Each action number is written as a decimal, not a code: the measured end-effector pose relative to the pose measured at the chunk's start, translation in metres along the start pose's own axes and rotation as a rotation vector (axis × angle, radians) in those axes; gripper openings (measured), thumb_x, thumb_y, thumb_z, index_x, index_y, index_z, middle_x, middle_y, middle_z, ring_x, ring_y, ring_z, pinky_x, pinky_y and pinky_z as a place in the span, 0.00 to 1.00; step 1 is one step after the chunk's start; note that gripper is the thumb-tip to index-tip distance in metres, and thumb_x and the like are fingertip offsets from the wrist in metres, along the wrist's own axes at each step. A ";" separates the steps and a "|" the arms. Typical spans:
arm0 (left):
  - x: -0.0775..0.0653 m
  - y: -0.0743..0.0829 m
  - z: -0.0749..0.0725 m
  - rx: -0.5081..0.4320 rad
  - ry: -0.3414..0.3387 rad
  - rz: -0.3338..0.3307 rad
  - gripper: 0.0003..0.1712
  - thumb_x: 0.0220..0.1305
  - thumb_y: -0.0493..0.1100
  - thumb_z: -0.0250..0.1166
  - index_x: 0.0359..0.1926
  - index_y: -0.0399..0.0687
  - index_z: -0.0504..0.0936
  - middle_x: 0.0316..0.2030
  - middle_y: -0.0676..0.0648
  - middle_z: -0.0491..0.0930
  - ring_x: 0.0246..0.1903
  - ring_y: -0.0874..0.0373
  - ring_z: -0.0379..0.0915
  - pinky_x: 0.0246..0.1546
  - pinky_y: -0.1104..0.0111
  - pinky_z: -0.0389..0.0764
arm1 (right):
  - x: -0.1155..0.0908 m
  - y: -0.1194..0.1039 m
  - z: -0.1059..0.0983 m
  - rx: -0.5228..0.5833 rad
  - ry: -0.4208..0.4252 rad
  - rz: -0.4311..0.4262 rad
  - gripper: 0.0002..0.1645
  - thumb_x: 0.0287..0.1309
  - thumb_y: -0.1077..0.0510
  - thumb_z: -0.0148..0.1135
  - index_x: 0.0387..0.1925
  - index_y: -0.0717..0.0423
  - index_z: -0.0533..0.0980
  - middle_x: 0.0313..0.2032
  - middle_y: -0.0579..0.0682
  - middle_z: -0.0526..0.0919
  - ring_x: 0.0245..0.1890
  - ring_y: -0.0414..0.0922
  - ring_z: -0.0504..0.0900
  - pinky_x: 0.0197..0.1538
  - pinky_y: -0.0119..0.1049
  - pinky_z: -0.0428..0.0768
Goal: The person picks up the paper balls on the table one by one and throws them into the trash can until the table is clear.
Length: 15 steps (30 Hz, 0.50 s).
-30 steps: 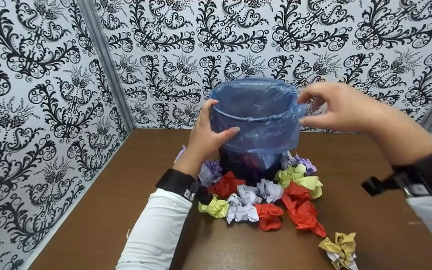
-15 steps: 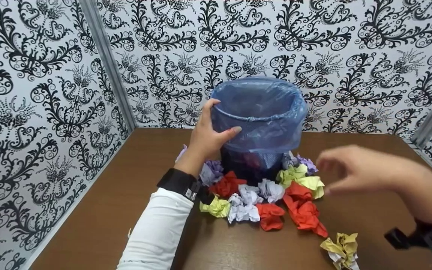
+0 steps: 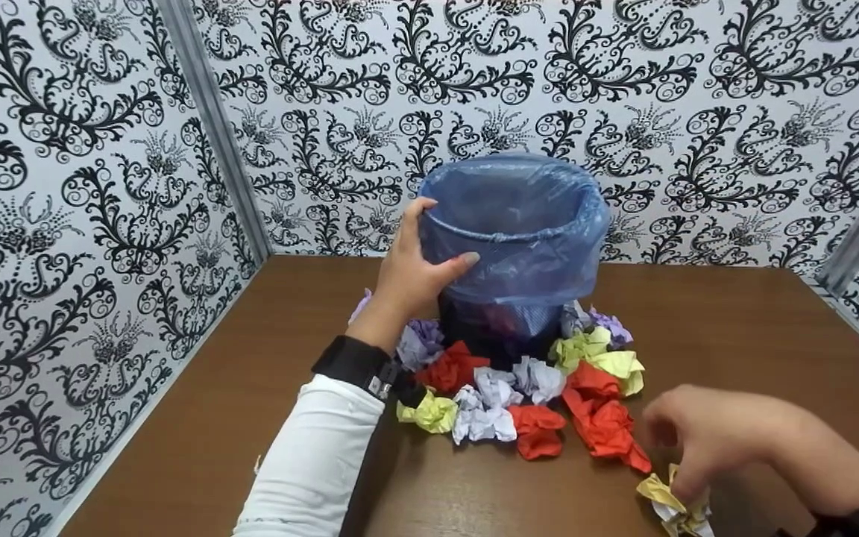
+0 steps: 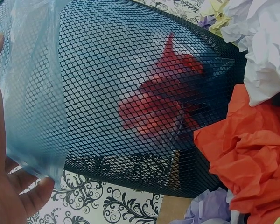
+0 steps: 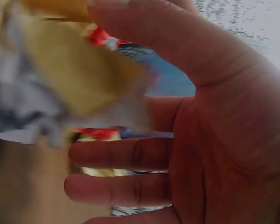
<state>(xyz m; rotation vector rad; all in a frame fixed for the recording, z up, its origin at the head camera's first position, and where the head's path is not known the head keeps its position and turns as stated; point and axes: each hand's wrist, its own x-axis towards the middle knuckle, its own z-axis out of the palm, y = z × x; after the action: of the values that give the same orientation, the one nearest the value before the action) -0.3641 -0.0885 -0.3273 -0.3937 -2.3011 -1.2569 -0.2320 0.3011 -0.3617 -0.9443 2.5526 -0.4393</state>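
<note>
A black mesh wastebasket point(image 3: 467, 328) stands on the table, with a blue plastic liner point(image 3: 541, 272) folded over its rim. My left hand point(image 3: 408, 272) grips the rim from the left, thumb in front over the liner. Through the mesh in the left wrist view, red crumpled paper point(image 4: 154, 107) shows inside the basket. At the front right, my right hand point(image 3: 728, 429) is over a yellow and white crumpled paper ball point(image 3: 657, 491). In the right wrist view the paper ball point(image 5: 79, 70) is blurred beside the thumb, and the fingers point(image 5: 121, 153) are extended.
Around the basket's base lie several crumpled papers: red ones point(image 3: 601, 421), white ones point(image 3: 482, 421), yellow-green ones point(image 3: 429, 412) and purple ones point(image 3: 420, 343). The brown tabletop point(image 3: 250, 418) meets patterned walls point(image 3: 325, 112) at the back and left.
My right hand has left the liner at the basket's right side and moved down toward the front to the yellow paper ball. The left hand keeps its hold on the rim.
</note>
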 end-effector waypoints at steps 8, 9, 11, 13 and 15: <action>0.000 0.001 -0.001 -0.002 -0.003 -0.005 0.55 0.41 0.76 0.77 0.68 0.79 0.58 0.68 0.49 0.72 0.62 0.49 0.74 0.62 0.48 0.76 | 0.009 0.009 0.012 0.111 -0.093 0.062 0.18 0.29 0.66 0.74 0.25 0.46 0.78 0.21 0.34 0.71 0.20 0.31 0.66 0.20 0.28 0.64; 0.000 0.000 -0.001 -0.003 -0.002 -0.006 0.55 0.41 0.76 0.77 0.68 0.80 0.58 0.68 0.49 0.72 0.63 0.49 0.74 0.63 0.48 0.76 | 0.009 0.009 0.013 0.113 -0.093 0.064 0.18 0.29 0.67 0.73 0.25 0.46 0.78 0.21 0.34 0.70 0.19 0.31 0.66 0.20 0.29 0.64; 0.000 0.000 -0.001 -0.004 -0.001 -0.007 0.55 0.41 0.77 0.77 0.68 0.80 0.58 0.68 0.50 0.72 0.62 0.49 0.74 0.63 0.48 0.76 | 0.009 0.010 0.013 0.111 -0.087 0.062 0.18 0.28 0.68 0.71 0.24 0.47 0.77 0.20 0.34 0.69 0.19 0.32 0.65 0.20 0.28 0.63; 0.000 0.000 -0.001 -0.007 -0.004 -0.008 0.56 0.41 0.77 0.77 0.68 0.81 0.57 0.68 0.50 0.71 0.63 0.49 0.73 0.63 0.48 0.75 | 0.009 0.011 0.015 0.101 -0.073 0.049 0.18 0.26 0.69 0.70 0.23 0.48 0.76 0.19 0.33 0.68 0.18 0.31 0.64 0.19 0.28 0.62; 0.000 0.001 -0.001 -0.011 -0.008 -0.011 0.56 0.41 0.77 0.77 0.68 0.81 0.57 0.69 0.49 0.71 0.63 0.49 0.73 0.63 0.48 0.75 | 0.009 0.012 0.016 0.089 -0.059 0.035 0.17 0.26 0.69 0.69 0.21 0.48 0.75 0.18 0.33 0.67 0.18 0.30 0.63 0.19 0.28 0.61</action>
<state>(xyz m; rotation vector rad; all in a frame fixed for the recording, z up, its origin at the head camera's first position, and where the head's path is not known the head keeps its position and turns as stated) -0.3634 -0.0893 -0.3264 -0.3906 -2.3072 -1.2759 -0.2379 0.3011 -0.3826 -0.8661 2.4713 -0.5036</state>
